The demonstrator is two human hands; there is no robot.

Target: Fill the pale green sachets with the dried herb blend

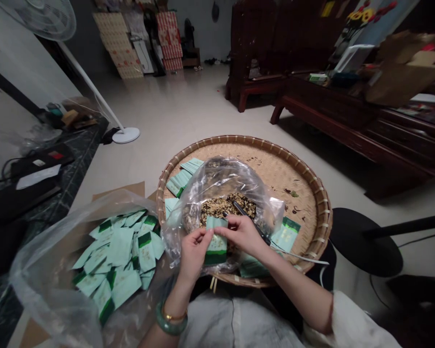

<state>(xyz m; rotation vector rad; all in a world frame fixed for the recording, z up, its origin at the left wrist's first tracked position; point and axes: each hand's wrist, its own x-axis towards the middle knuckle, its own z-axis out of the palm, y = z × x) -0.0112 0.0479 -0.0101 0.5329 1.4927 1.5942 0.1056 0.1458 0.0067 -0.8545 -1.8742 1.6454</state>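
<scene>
Mint-green sachet point(216, 241) with a dark green band, upright at 12 o'clock, just above the lap. Left hand point(193, 253) and right hand point(240, 234) both pinch its upper part, each grip narrow and closed on the sachet. Black-handled tool point(248, 221) lies along the right hand, partly hidden; kind unclear. Behind the hands, a clear plastic bag point(217, 181) holds a speckled dried mix point(227, 209) and sits in a round bamboo tray point(321, 217). Stack of similar sachets point(191, 166) in the tray at 11 o'clock. Loose pile of sachets point(118, 251) at 9 o'clock, on a second plastic bag point(39, 275). Jade bangle point(171, 323) on left wrist. Pedestal fan base point(126, 135) at 10 o'clock; dark wooden bench point(329, 101) at 1 o'clock.
</scene>
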